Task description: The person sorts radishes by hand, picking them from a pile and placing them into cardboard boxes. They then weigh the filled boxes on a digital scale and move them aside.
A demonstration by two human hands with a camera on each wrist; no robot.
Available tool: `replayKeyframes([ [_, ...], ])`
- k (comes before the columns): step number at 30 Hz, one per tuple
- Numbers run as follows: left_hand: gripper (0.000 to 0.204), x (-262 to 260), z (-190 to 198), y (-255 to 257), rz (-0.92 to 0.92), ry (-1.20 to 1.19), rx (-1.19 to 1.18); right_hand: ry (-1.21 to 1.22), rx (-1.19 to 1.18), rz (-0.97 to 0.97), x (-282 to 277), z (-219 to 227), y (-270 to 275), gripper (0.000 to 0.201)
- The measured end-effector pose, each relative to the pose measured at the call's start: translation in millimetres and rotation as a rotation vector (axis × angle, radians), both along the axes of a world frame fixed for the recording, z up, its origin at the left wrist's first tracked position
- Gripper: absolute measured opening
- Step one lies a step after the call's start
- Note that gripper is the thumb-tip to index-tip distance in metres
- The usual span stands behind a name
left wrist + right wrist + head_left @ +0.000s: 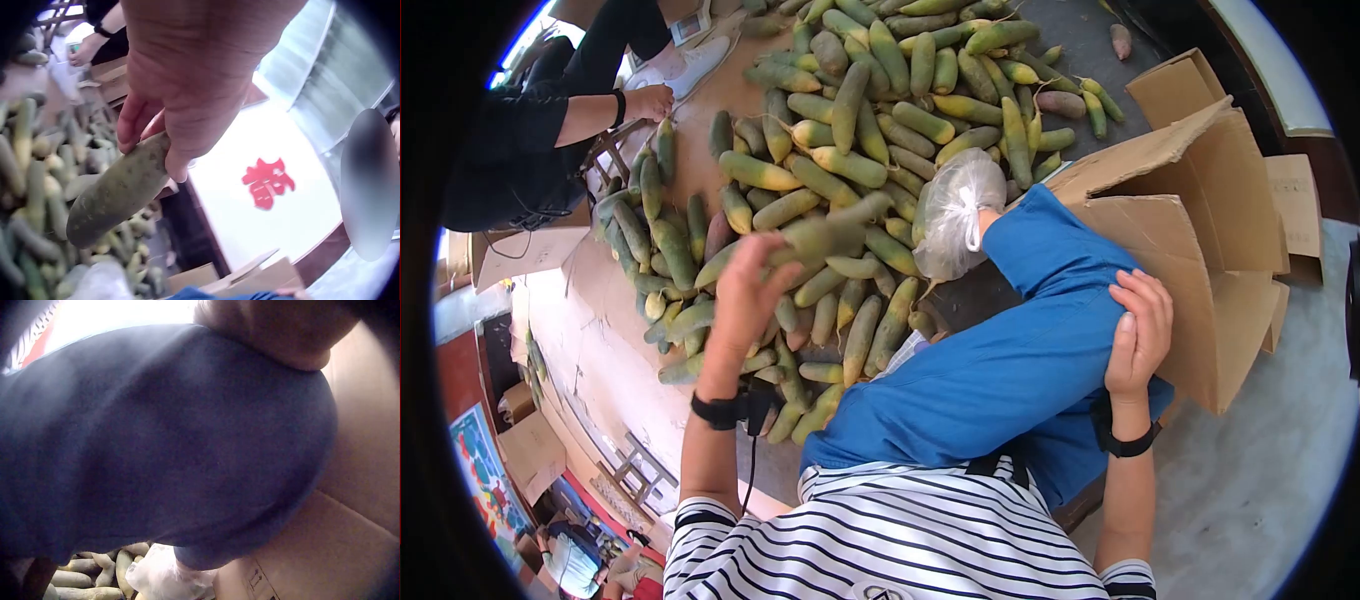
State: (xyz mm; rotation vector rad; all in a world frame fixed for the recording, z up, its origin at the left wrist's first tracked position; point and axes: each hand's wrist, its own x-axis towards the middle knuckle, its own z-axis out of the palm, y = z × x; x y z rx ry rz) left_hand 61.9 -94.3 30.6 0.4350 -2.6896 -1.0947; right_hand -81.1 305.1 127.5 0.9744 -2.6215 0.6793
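Observation:
My left hand point(747, 295) grips a green radish point(119, 194) by one end, thumb on one side and fingers on the other. In the head view this radish is blurred and overlaps the big pile of green radishes point(855, 150) on the floor. My right hand point(1138, 330) rests on the knee of the blue trousers point(990, 370), its fingers laid along the cloth. That knee and part of the hand fill much of the right wrist view.
An open cardboard box point(1170, 230) stands right beside the knee. A clear plastic bag point(960, 210) is tied around the foot among the radishes. Another person's hand point(650, 102) touches a radish in the smaller heap at the left. More cardboard point(1293, 205) lies behind the box.

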Motion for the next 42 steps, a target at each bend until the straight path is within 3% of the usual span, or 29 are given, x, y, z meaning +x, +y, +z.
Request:
replayKeyframes([
  [1, 0.034, -12, 24, -2, 0.022, 0.130, -0.011, -0.006, -0.008, 0.002, 0, -1, 1, 0.026],
  [3, 0.037, -32, 66, 2, 0.075, 0.317, 0.254, -0.004, -0.034, 0.007, 1, -1, 2, 0.026],
  [8, 0.039, -103, 149, 64, -0.195, 0.870, 0.512, 0.028, -0.043, 0.010, 2, -1, 1, 0.026],
  [9, 0.035, -117, 164, 85, -0.207, 0.864, 0.440, 0.026, -0.051, 0.007, 2, -1, 1, 0.025],
  [11, 0.035, -152, 178, 129, -0.250, 0.843, 0.684, 0.027, -0.054, 0.010, 2, -1, 2, 0.025],
  [14, 0.035, -191, 171, 196, -0.354, 0.856, 0.722, 0.013, -0.036, -0.005, 5, -2, 3, 0.025],
  [15, 0.035, -194, 167, 211, -0.405, 0.743, 0.705, 0.006, -0.026, -0.033, 7, -3, 5, 0.025],
  [18, 0.030, -203, 142, 236, -0.502, 0.717, 0.564, 0.001, -0.015, -0.053, 7, -5, 6, 0.025],
  [20, 0.026, -209, 128, 241, -0.590, 0.562, 0.289, -0.004, -0.004, -0.055, 5, -4, 8, 0.025],
  [23, 0.029, -197, 114, 190, -0.445, 0.781, 0.282, -0.011, -0.024, -0.032, 4, -3, 8, 0.026],
  [24, 0.027, -189, 107, 167, -0.410, 0.569, 0.289, -0.018, -0.029, -0.030, 3, -4, 10, 0.026],
  [25, 0.023, -187, 85, 145, -0.359, 0.570, 0.302, -0.027, -0.035, -0.024, 3, -5, 11, 0.027],
  [28, 0.017, -159, 9, 94, -0.225, 0.141, 0.260, -0.022, -0.044, -0.008, 3, -6, 10, 0.028],
  [34, 0.017, -66, -180, 78, -0.291, -0.408, 0.043, -0.033, 0.003, -0.011, 1, -6, 9, 0.030],
  [36, 0.016, -40, -211, 80, -0.317, -0.484, 0.037, -0.038, 0.013, -0.010, 1, -6, 9, 0.030],
  [38, 0.016, -24, -230, 80, -0.432, -0.738, -0.023, -0.034, 0.039, -0.019, 0, -6, 10, 0.030],
  [42, 0.022, -2, -269, 85, -0.488, -0.777, -0.043, -0.046, 0.072, -0.021, -2, -6, 11, 0.031],
])
